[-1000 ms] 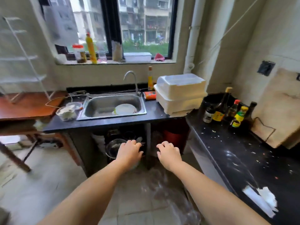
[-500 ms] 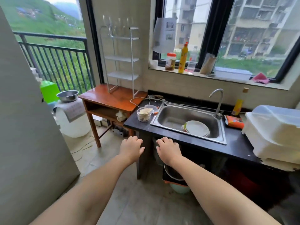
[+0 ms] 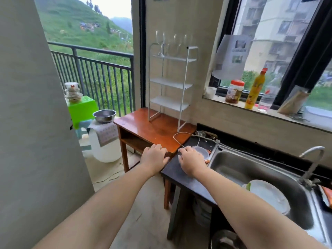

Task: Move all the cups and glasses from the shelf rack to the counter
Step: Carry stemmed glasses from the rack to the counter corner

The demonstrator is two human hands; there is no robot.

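A white wire shelf rack (image 3: 170, 85) stands on a wooden side table (image 3: 152, 130) against the wall. Several clear stemmed glasses (image 3: 161, 42) stand on its top shelf; the lower shelves look bare. The dark counter (image 3: 179, 175) adjoins the table on the right. My left hand (image 3: 154, 157) hovers palm down over the table's front corner, holding nothing. My right hand (image 3: 192, 160) hovers palm down over the counter's left end, also holding nothing. Both hands are well below and in front of the glasses.
A steel sink (image 3: 260, 178) with a white plate (image 3: 269, 196) lies right of my right hand, a clear plastic tub (image 3: 201, 151) just beyond it. Bottles and a jar (image 3: 234, 91) line the window sill. A balcony railing, green stool and metal bowl (image 3: 104, 115) are at left.
My view has swung left from the sink and right counter toward the rack, which is now closer and central. Both hands stay extended, palms down and holding nothing.
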